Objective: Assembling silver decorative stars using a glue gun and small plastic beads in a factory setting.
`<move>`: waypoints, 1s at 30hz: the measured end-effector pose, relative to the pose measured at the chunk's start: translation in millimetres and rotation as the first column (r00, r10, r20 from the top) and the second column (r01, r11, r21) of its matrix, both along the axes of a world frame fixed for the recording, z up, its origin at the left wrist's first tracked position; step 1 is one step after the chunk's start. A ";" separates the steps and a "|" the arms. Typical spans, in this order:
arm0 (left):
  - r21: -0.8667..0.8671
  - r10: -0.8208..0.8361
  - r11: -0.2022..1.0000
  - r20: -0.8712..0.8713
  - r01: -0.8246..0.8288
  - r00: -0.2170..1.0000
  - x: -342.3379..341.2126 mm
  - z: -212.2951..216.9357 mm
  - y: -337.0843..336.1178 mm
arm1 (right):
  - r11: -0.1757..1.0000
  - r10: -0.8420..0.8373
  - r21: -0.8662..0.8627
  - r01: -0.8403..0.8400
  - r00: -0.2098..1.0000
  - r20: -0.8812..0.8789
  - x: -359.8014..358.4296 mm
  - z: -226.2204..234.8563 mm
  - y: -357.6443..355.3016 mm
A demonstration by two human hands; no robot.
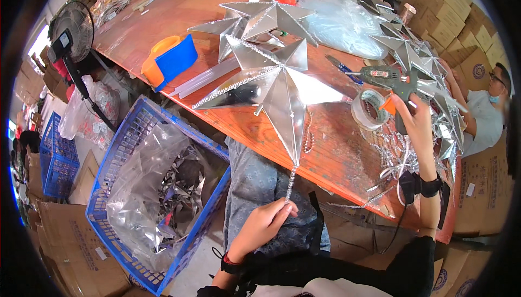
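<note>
A silver metallic star (271,93) lies at the table's near edge, one point hanging toward me. Beaded silver trim runs along some of its ridges, and a loose length of this trim (292,184) extends from the near tip. My left hand (263,223) pinches the end of that trim below the table edge. My right hand (417,120) grips a dark green glue gun (380,74) with an orange trigger, its nozzle pointing left above the table. Beside it sits a roll of clear tape (370,109). Loose silver bead strands (393,153) lie under and around my right wrist.
Clear glue sticks (209,77), a blue-and-orange curved piece (176,61) and blue-handled pliers (347,70) lie on the red-brown table (127,39). More stars (260,17) and a plastic bag (342,23) stand beyond. A blue crate (100,194) holds silver pieces. A co-worker (485,112) sits at right.
</note>
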State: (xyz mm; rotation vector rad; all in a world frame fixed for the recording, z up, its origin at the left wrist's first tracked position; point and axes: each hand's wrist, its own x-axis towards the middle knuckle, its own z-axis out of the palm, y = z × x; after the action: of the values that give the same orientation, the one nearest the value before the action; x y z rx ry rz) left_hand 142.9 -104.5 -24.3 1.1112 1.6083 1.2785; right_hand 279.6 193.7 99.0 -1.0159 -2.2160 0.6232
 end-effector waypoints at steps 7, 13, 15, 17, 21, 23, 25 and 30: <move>-0.047 -0.051 0.998 -0.006 0.051 0.999 2.1 -1.2 -3.1 | 0.992 0.119 -0.063 -0.109 0.974 0.194 12.7 -24.6 33.5; 0.047 -0.134 0.990 0.055 0.131 0.989 7.6 -11.6 -16.5 | 0.977 0.166 0.131 -0.170 0.985 0.039 4.8 2.2 -2.9; 0.080 -0.200 0.979 0.198 0.188 0.960 5.3 -3.3 -10.8 | 0.984 0.147 0.076 -0.161 0.976 0.162 1.4 20.6 -41.2; 0.102 -0.251 0.968 0.399 0.230 0.882 7.2 9.5 -8.9 | 0.928 0.300 -0.272 -0.254 0.943 0.141 -5.6 40.5 -97.6; 0.289 -0.248 0.954 0.591 0.086 0.768 18.6 26.6 -1.6 | 0.490 0.867 -0.141 -0.860 0.463 0.183 -5.5 27.1 -144.5; 0.370 -0.246 0.929 0.622 -0.002 0.744 24.3 26.0 4.9 | 0.417 0.892 -0.085 -0.905 0.390 0.227 -11.7 20.3 -155.2; 0.394 -0.200 0.917 0.576 -0.055 0.793 36.0 18.0 13.3 | 0.395 0.882 -0.012 -0.919 0.376 0.284 -13.3 20.9 -159.3; 0.330 -0.221 0.944 0.687 -0.026 0.693 30.2 39.2 12.8 | 0.424 0.857 0.073 -0.903 0.425 0.292 -9.9 7.3 -152.0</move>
State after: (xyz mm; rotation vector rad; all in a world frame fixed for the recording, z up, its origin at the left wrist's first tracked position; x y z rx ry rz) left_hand 173.1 -91.7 14.9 0.7015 0.7500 1.6642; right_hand 269.6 41.7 106.2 0.3803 -2.8640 0.6742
